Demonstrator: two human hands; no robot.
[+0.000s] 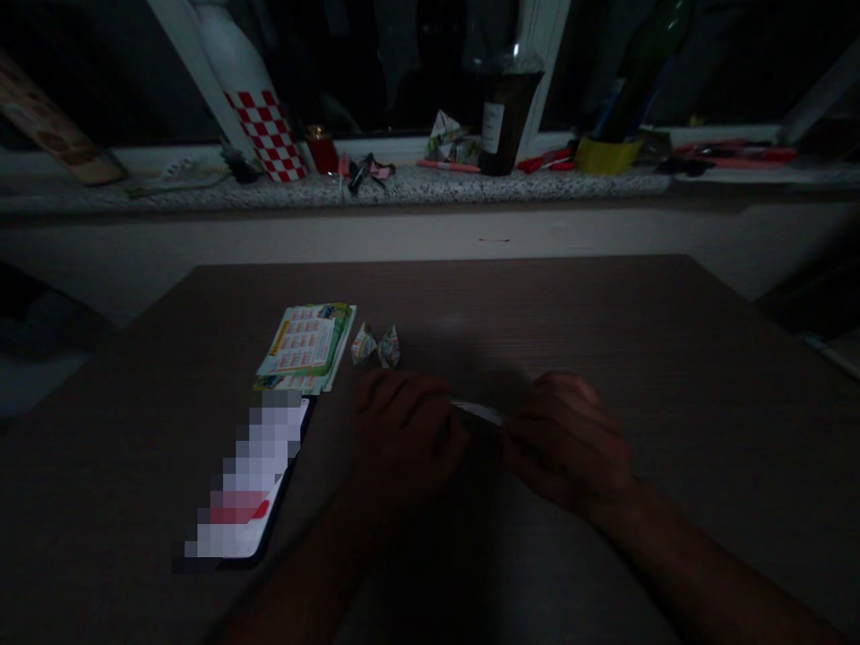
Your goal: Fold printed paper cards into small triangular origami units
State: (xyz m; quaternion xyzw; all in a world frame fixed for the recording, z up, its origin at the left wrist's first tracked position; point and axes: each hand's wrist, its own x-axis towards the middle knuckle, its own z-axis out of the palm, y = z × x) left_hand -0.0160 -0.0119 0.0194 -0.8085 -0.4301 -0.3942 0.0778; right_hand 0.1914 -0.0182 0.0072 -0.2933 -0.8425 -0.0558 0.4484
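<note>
Both hands are over the middle of the dark table, with a thin, pale piece of paper (478, 412) stretched between them. My left hand (407, 434) is closed on its left end, fingers curled. At the right end, my right hand (571, 434) pinches it between thumb and fingers. Most of the paper is hidden by the hands and the dim light. Just beyond my left hand stand two small folded paper pieces (376, 346) with a printed pattern. Left of them lies a stack of printed calendar cards (302, 345).
A lit phone (259, 493), partly blurred out, lies left of my left arm. Behind the brown table (551, 305), a granite windowsill (417, 185) holds a red-and-white checkered bottle (265, 125), a dark cup (501, 121), a green bottle (638, 72) in a yellow base, and pens.
</note>
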